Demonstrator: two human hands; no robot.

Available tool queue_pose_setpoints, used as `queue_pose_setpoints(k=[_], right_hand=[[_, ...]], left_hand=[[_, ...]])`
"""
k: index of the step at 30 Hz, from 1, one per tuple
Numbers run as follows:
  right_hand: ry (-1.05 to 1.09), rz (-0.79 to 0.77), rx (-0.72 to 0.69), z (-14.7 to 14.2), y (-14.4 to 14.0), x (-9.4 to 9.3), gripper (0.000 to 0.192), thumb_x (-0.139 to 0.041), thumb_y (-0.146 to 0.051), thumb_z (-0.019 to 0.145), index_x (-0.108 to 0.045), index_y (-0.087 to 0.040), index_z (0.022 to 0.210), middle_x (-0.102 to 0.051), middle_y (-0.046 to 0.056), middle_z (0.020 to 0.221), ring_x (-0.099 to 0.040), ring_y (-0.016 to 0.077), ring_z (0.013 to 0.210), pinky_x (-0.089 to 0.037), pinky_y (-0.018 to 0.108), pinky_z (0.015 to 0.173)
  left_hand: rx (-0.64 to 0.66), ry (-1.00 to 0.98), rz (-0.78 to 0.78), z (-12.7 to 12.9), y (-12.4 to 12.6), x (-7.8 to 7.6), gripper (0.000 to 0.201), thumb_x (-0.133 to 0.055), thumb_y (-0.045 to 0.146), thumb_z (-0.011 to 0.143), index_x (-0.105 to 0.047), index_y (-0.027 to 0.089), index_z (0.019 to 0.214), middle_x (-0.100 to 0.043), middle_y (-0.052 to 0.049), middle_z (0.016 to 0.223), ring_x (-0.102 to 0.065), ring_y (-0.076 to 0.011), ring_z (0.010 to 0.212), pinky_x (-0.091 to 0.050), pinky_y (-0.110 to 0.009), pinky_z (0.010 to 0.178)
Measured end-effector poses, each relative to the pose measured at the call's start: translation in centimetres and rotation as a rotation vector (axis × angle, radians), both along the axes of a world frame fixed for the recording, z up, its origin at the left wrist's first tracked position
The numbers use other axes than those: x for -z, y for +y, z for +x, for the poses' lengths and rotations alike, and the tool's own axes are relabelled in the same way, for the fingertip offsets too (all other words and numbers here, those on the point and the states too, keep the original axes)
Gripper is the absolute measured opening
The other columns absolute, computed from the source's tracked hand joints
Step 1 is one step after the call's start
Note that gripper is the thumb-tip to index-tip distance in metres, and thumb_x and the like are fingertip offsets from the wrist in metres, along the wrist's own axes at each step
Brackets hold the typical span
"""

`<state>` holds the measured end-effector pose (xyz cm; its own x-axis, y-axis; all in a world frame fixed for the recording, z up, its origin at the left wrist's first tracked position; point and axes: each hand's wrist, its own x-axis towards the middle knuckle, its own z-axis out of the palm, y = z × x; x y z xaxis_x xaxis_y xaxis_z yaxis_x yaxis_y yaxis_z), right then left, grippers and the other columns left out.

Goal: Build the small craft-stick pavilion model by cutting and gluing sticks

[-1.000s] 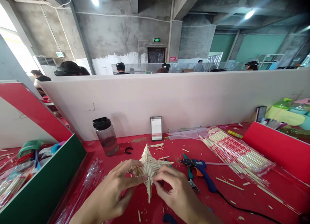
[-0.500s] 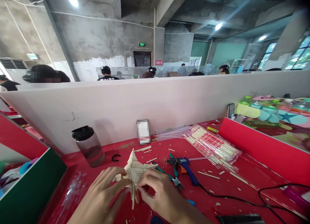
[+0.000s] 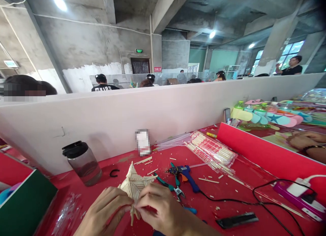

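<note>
Red covering is seen across the tabletop (image 3: 229,198), where a small structure of pale wooden sticks is being assembled. At far left a green-and-red box edge (image 3: 28,198) is visible, then a dark-lidded plastic jar (image 3: 81,163) standing near the white partition (image 3: 152,110). Next, the left hand (image 3: 105,212) is seen palm-down with fingers curled inward, its fingertips pinched on the lower left edge of the stick model (image 3: 134,186), which is held just above the tabletop at bottom centre, its peaked point aimed away from the person. The right hand (image 3: 163,212) is brought in from the other side, thumb and forefinger closed on the model's lower stem, so both hands are grasping the same piece and are touching each other. The step in hand appears to be pressing or seating a stick at the base; the next move would likely call for a steady pinch while the joint sets. Just right of the model, green-handled pliers (image 3: 169,186) and a blue glue gun (image 3: 187,173) are laid, its black cord (image 3: 241,202) trailing right. Farther right, a bundle of wrapped sticks (image 3: 211,152) is spread, and a co-worker's hand (image 3: 304,142) is seen beyond the red divider (image 3: 267,154).
</note>
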<state>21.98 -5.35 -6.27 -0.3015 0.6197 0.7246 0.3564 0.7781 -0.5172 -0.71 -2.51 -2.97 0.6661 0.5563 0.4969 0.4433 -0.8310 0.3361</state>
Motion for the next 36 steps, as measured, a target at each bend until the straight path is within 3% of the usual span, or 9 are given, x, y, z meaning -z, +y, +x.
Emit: queue_pose_setpoints(k=[4,8,11,13,17,23,31,34,36], right_hand=[[-0.046,-0.018,-0.009,-0.2,-0.1,-0.2,0.008,-0.064,-0.015,0.093,-0.071,-0.02,0.094,-0.073,0.005,0.092,-0.067,0.0141,0.085,-0.054,0.024,0.082],[-0.136,-0.076,0.045,1.3,0.3,-2.5,0.01,-0.063,-0.016,0.094,-0.071,-0.018,0.1,-0.074,0.006,0.092,-0.067,0.0162,0.087,-0.052,0.026,0.082],[-0.277,-0.284,0.207,5.0,0.9,-4.2,0.011,-0.06,-0.021,0.096,-0.071,-0.022,0.1,-0.075,0.002,0.09,-0.068,0.0146,0.076,-0.048,0.024,0.071],[-0.441,-0.469,0.352,8.1,1.3,-4.3,0.012,-0.061,-0.027,0.096,-0.071,-0.022,0.092,-0.075,0.002,0.081,-0.068,0.017,0.07,-0.044,0.024,0.062],[-0.754,-0.631,0.722,12.9,1.6,-1.4,0.02,-0.063,-0.035,0.095,-0.07,-0.017,0.088,-0.076,0.011,0.084,-0.072,0.0295,0.086,-0.043,0.031,0.068],[-0.756,-0.742,0.834,14.2,1.5,2.5,0.031,-0.058,-0.042,0.098,-0.068,-0.014,0.101,-0.077,0.017,0.098,-0.073,0.0362,0.096,-0.045,0.034,0.069],[-0.706,-0.814,0.769,15.7,1.9,5.4,0.038,-0.043,-0.047,0.103,-0.066,-0.017,0.095,-0.076,0.018,0.099,-0.072,0.0378,0.101,-0.046,0.036,0.073],[-0.517,-0.809,0.714,15.8,2.0,5.9,0.034,-0.039,-0.045,0.103,-0.059,-0.018,0.103,-0.075,0.016,0.092,-0.073,0.0331,0.091,-0.047,0.034,0.071],[-0.275,-0.842,0.588,15.6,2.1,6.1,0.035,-0.037,-0.051,0.103,-0.053,-0.02,0.106,-0.073,0.009,0.079,-0.072,0.0268,0.075,-0.047,0.032,0.066]], left_hand=[[0.01,-0.007,0.036,0.1,0.2,0.0,0.02,-0.051,0.032,0.103,-0.07,0.027,0.097,-0.073,-0.002,0.09,-0.069,-0.0154,0.079,-0.056,-0.02,0.072],[-0.047,0.006,0.096,0.0,0.4,-0.1,0.025,-0.05,0.038,0.103,-0.072,0.027,0.095,-0.076,-0.003,0.098,-0.071,-0.0165,0.087,-0.058,-0.021,0.076],[-0.089,0.013,0.112,-0.3,0.6,0.2,0.028,-0.048,0.039,0.104,-0.073,0.028,0.097,-0.077,-0.004,0.109,-0.073,-0.0191,0.102,-0.06,-0.025,0.087],[-0.099,0.025,0.105,-0.6,0.8,0.6,0.026,-0.048,0.036,0.104,-0.073,0.028,0.106,-0.077,-0.004,0.116,-0.071,-0.0208,0.112,-0.059,-0.029,0.094],[-0.136,0.046,0.095,-1.0,1.3,1.3,0.026,-0.052,0.031,0.101,-0.069,0.031,0.12,-0.072,-0.005,0.13,-0.066,-0.0216,0.123,-0.059,-0.027,0.094],[-0.064,0.047,0.091,-0.8,1.5,1.5,0.024,-0.052,0.03,0.1,-0.07,0.032,0.115,-0.073,-0.002,0.13,-0.064,-0.0215,0.126,-0.055,-0.026,0.098],[-0.115,0.092,0.137,-0.5,1.3,1.2,0.024,-0.053,0.035,0.1,-0.074,0.033,0.112,-0.075,0.001,0.124,-0.068,-0.0216,0.121,-0.055,-0.028,0.099],[-0.146,0.11,0.196,-0.6,1.4,1.6,0.027,-0.053,0.034,0.1,-0.073,0.034,0.118,-0.074,0.0,0.127,-0.07,-0.0221,0.118,-0.057,-0.028,0.096],[-0.157,0.122,0.207,-0.6,1.4,1.9,0.029,-0.052,0.031,0.1,-0.072,0.034,0.122,-0.072,0.0,0.13,-0.068,-0.0225,0.12,-0.058,-0.029,0.096]])
